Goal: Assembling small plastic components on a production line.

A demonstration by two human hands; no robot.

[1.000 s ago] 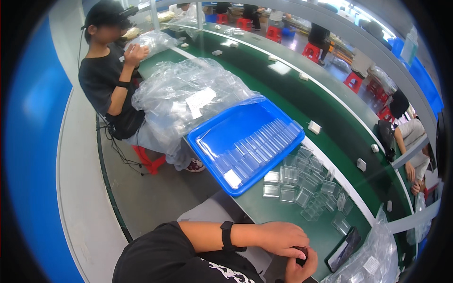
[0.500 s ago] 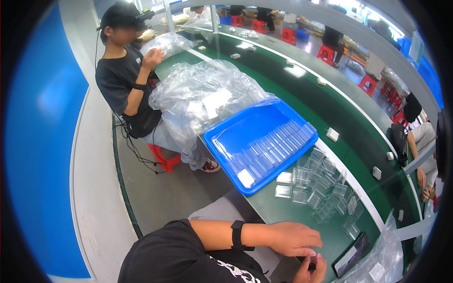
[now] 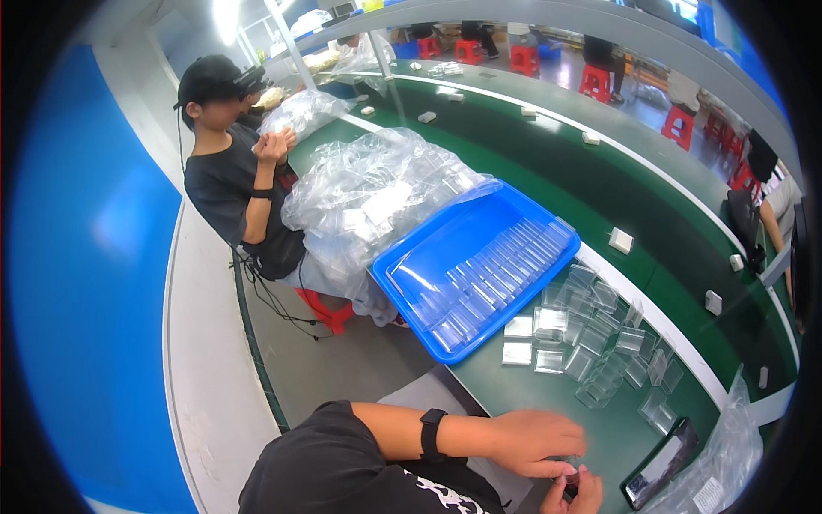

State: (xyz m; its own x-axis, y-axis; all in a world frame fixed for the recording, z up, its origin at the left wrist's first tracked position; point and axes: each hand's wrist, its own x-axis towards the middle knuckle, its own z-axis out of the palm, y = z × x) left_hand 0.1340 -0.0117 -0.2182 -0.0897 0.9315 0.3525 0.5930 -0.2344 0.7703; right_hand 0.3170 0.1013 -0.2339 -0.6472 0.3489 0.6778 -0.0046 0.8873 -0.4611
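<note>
My left hand [image 3: 539,440], with a black band on its wrist, is held over the near edge of the green table, fingers curled. Its fingertips meet those of my right hand [image 3: 575,493], which is only partly in the picture at the lower edge. Both hands are closed around something small between them, too hidden to name. Just beyond them lie many loose transparent plastic cases [image 3: 594,339], some flat and some tilted. A blue tray [image 3: 454,231] farther left holds a row of similar transparent pieces.
A dark phone-like slab [image 3: 659,464] lies right of my hands, beside a transparent plastic bag [image 3: 723,463]. A large bag of plastic pieces [image 3: 385,184] rests behind the tray. A co-worker [image 3: 244,171] sits at left. Small white boxes [image 3: 622,241] sit on the green belt [image 3: 556,188].
The whole view has shifted slightly, and the co-worker appears lower. My two hands stay together at nearly the same spot, with the fingers slightly shifted.
</note>
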